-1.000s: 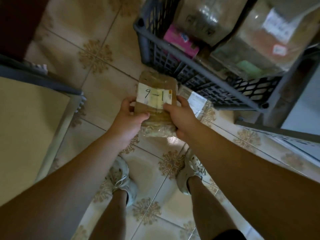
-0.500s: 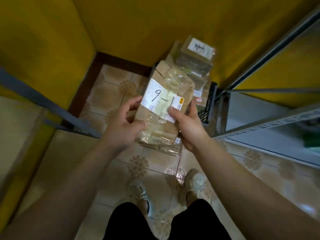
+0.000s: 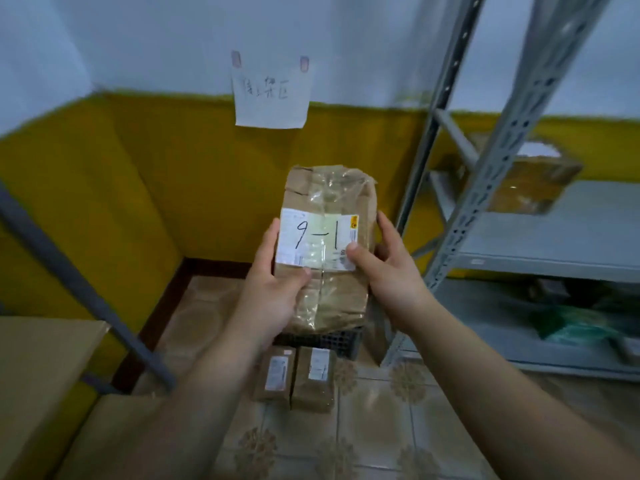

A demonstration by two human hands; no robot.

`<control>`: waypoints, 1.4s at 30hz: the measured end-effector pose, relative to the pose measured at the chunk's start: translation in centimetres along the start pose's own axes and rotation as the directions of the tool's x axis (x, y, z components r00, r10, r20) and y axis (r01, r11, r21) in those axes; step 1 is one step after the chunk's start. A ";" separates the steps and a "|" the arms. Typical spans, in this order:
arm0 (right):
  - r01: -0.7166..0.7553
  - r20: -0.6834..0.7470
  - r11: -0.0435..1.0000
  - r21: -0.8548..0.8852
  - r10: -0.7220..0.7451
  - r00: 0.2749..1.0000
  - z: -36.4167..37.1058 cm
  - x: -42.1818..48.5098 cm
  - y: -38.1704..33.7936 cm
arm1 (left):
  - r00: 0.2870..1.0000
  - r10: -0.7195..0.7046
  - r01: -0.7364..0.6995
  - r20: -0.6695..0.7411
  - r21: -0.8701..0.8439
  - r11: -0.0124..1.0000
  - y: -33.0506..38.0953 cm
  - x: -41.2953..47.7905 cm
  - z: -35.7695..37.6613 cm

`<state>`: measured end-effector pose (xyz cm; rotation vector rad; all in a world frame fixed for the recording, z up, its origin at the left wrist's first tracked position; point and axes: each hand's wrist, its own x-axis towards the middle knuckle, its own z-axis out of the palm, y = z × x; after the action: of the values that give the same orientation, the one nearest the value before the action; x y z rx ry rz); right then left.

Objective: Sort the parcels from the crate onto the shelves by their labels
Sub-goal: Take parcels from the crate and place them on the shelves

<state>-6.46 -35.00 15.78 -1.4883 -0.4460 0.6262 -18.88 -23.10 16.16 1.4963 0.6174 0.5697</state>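
A brown taped parcel [image 3: 329, 292] with a white label reading "9-1" is held upright in front of me. My left hand [image 3: 273, 292] grips its left side, thumb across the label's lower edge. My right hand [image 3: 391, 271] grips its right side, thumb on the label. The dark plastic crate [image 3: 325, 339] shows only as a strip of its wall just below the parcel. Two more brown parcels [image 3: 298, 379] lie side by side on the tiled floor in front of the crate. The grey metal shelves [image 3: 554, 233] stand to the right.
One taped brown parcel [image 3: 519, 178] lies on the upper right shelf, and green bagged items [image 3: 581, 327] sit on the shelf below. A handwritten paper sign [image 3: 272, 95] hangs on the yellow and white wall. Cardboard boxes [image 3: 45, 368] and a slanted grey bar [image 3: 79, 289] are at left.
My view has swung up from the floor and crate to the wall and shelves. Both hands kept hold of the 9-1 parcel and raised it upright.
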 end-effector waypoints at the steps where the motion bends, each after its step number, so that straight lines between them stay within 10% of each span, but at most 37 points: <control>1: 0.010 -0.032 1.000 -0.015 -0.010 0.999 -1.8 -1.2 -0.6 | 0.999 0.015 -0.015 0.032 -0.013 1.000 0.4 -0.5 1.7; 18: 0.015 -0.714 0.996 0.093 0.056 0.698 -18.9 -24.4 -0.4 | 0.759 0.070 -0.039 0.647 -0.062 0.997 3.1 -12.7 22.2; 34: -0.083 -0.856 0.992 0.090 0.120 0.502 -43.7 -42.2 2.4 | 0.585 -0.103 0.165 0.804 0.007 0.986 1.8 -29.7 49.5; 42: -0.206 -0.804 0.975 0.084 0.188 0.564 -52.0 -38.5 3.4 | 0.636 -0.164 0.166 0.754 0.073 0.983 -0.3 -26.7 57.1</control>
<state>-3.51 -99.68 13.68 -1.6816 0.4544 0.0433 1.03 -82.92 15.49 1.4880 0.0739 -0.2358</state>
